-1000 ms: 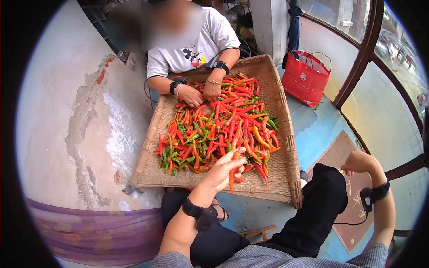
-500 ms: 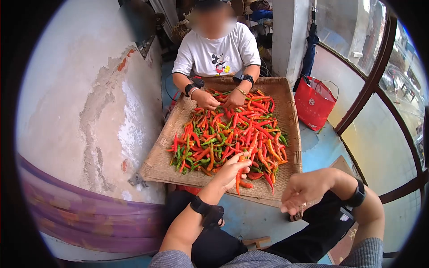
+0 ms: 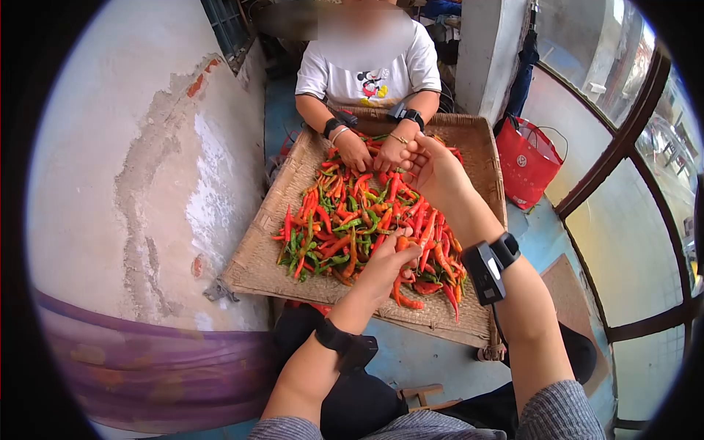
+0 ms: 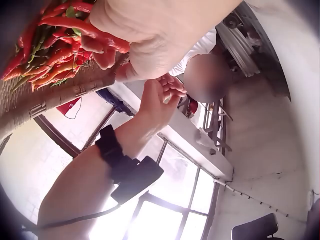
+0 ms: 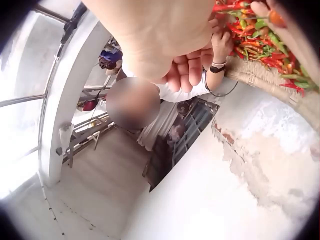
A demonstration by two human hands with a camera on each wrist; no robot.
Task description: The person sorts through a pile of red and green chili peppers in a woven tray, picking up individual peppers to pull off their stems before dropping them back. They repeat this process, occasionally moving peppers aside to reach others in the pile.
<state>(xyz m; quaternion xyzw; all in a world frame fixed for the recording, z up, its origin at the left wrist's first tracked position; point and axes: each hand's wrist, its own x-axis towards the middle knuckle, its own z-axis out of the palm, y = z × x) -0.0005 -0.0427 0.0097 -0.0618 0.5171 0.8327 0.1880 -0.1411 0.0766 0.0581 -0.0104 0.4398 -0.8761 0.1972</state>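
Observation:
My left hand (image 3: pixel 380 273) is low over the near side of the heap, thumb and fingers curled round a red-orange chili pepper (image 3: pixel 397 289) that hangs below them. In the right wrist view, the end of a pepper (image 5: pixel 276 19) shows by its thumb. Further out, my right hand (image 3: pixel 438 172) hovers over the far right of the chilies (image 3: pixel 359 220), fingers loosely bent and holding nothing visible. The red, orange and green chilies fill a shallow woven basket (image 3: pixel 253 253). Close to my right fingertips is a hand (image 3: pixel 394 152) of the person opposite.
Across the basket sits a person in a white T-shirt (image 3: pixel 411 62), both hands among the chilies. A red bag (image 3: pixel 528 165) stands on the floor at right, beside framed windows. At left are a peeling wall (image 3: pixel 147 183) and a purple cloth (image 3: pixel 154 367).
My right hand has come up from beside my right leg, moving left and forward over the far chilies. The left hand stays near the basket's near side with its pepper.

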